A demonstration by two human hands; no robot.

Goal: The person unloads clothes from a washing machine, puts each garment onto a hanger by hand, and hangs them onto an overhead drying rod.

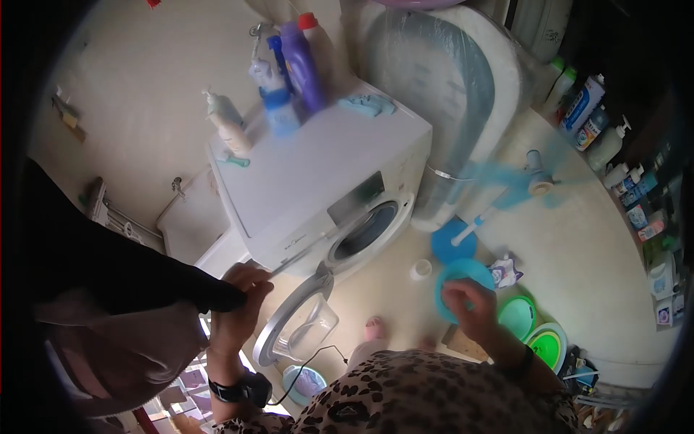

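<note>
My left hand (244, 293) is closed, its fingers pinched at the end of a dark garment (123, 253) that fills the left side of the view. The garment is black above, with brownish fabric below. Just beyond that hand stands a white front-loading washing machine (318, 152), its round door (293, 318) swung open. My right hand (471, 307) has its fingers curled in, and nothing shows in them. It hovers in front of a blue basin (448, 271) on the floor.
Bottles, including a purple detergent bottle (302, 65), and a light blue cloth (367, 105) sit on the machine. A plastic-wrapped tub (499, 72) leans behind. Green basins (517, 317), a floor mop (473, 223) and a white cup (420, 270) are at right. Many bottles line the far right.
</note>
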